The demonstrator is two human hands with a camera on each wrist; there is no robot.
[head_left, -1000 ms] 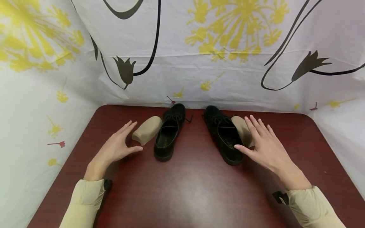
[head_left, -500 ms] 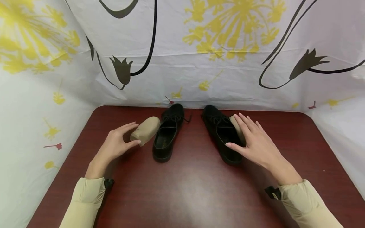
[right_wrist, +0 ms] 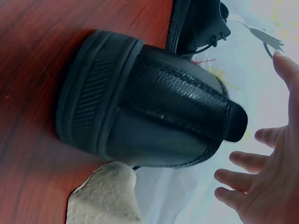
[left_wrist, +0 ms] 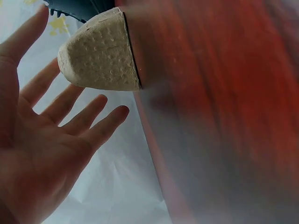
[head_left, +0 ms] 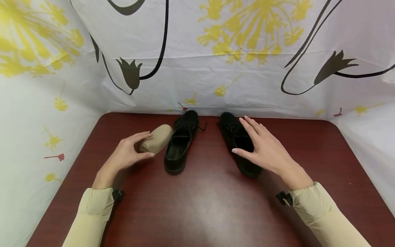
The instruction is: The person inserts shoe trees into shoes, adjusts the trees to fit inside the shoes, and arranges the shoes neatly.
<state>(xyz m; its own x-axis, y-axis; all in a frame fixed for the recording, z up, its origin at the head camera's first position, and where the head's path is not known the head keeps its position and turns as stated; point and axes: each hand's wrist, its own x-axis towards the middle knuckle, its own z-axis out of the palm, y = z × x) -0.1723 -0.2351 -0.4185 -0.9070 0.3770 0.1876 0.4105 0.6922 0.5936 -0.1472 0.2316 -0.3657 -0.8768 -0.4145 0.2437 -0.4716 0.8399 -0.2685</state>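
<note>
Two black lace-up shoes, the left shoe (head_left: 174, 167) and the right shoe (head_left: 227, 127), lie with toes toward the back of the table. A beige moulded shoe insert (head_left: 158, 137) rests left of the left shoe. My left hand (head_left: 123, 154) is beside its near end, thumb and fingers spread around it; in the left wrist view the palm faces the insert's rough end (left_wrist: 100, 53). Over the right shoe hovers my right hand (head_left: 266, 149), fingers extended, holding nothing. A second beige insert (right_wrist: 105, 196) shows beside that shoe in the right wrist view; my hand hides it in the head view.
The dark red wooden table (head_left: 197, 206) carries everything. White patterned cloth (head_left: 247, 82) hangs behind it and along both sides. A loose lace (head_left: 202, 127) sticks out right of the left shoe.
My right hand has moved left, from beside the second insert to over the right shoe, covering that insert. My left hand has closed in on the left insert. The shoes stay put.
</note>
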